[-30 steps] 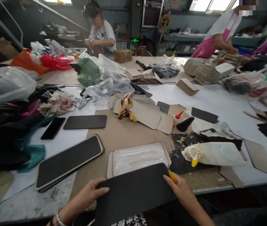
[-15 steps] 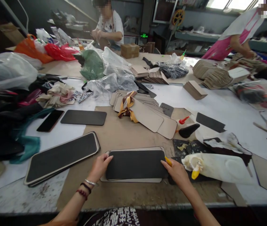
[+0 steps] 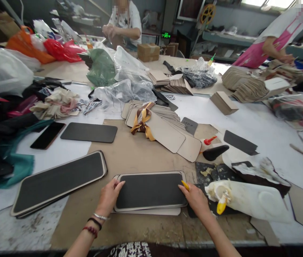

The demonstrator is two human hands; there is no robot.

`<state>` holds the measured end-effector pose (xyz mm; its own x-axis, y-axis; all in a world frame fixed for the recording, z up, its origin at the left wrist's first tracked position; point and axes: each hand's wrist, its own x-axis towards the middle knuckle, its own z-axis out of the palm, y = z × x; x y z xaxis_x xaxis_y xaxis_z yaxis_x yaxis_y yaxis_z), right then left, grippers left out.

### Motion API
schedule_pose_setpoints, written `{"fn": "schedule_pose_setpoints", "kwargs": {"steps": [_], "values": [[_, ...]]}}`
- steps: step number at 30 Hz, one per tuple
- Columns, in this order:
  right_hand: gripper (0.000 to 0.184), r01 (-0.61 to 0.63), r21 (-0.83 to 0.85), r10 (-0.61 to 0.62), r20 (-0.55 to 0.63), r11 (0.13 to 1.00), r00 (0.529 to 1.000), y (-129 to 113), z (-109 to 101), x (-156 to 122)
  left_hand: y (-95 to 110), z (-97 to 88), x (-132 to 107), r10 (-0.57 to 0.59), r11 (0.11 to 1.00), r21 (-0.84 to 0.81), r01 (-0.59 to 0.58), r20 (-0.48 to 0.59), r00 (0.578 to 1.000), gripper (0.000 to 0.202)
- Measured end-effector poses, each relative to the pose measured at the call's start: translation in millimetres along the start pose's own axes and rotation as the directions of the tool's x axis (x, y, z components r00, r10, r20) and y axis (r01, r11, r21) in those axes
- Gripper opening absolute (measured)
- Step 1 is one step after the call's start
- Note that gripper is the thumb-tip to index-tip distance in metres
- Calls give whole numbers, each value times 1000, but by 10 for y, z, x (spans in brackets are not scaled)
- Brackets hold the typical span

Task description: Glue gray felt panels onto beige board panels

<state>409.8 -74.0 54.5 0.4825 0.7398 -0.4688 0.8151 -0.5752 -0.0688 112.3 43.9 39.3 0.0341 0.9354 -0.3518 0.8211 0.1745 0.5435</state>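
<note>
A black rounded sheet (image 3: 150,190) lies flat on a tan cardboard panel (image 3: 151,211) near the table's front edge, with the panel's rim showing around it. My left hand (image 3: 108,196) rests at the sheet's left end, its fingertips lying on the edge. At the sheet's right end, my right hand (image 3: 195,200) touches the corner and pinches a small yellow tool (image 3: 185,185) between its fingers.
A stack of black-faced panels (image 3: 57,182) lies to the left. Behind it are a loose black sheet (image 3: 88,132) and a phone (image 3: 47,135). Tan panels tied with ribbon (image 3: 164,134) sit behind. A white glue bag (image 3: 250,201) lies on the right. Two people (image 3: 126,25) work across the table.
The black sheet, held up near my body a second ago, has gone down onto the glue-smeared panel. Both hands now sit at its ends, and it has shifted slightly into line.
</note>
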Motion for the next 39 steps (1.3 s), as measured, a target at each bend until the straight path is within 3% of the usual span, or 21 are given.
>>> {"fn": "schedule_pose_setpoints", "kwargs": {"steps": [18,25,31,35,39], "values": [[40,24,-34,-20,108,999,994,17,10,93,37,-5,-19,-34,996,-88,26,-85,996,24],[41,-2,-34,4,58,999,998,0,38,73,16,-5,-46,-43,999,-32,40,-84,996,23],[38,-14,-4,14,21,1000,1000,-41,12,20,-54,19,-84,55,998,36,-49,-171,984,24],[38,-26,14,26,4,1000,1000,-56,5,2,-62,-9,-53,-79,991,-115,67,-101,992,20],[33,-7,5,8,-80,1000,997,-33,64,9,-85,-46,-6,-184,923,-349,164,-26,982,17]]}}
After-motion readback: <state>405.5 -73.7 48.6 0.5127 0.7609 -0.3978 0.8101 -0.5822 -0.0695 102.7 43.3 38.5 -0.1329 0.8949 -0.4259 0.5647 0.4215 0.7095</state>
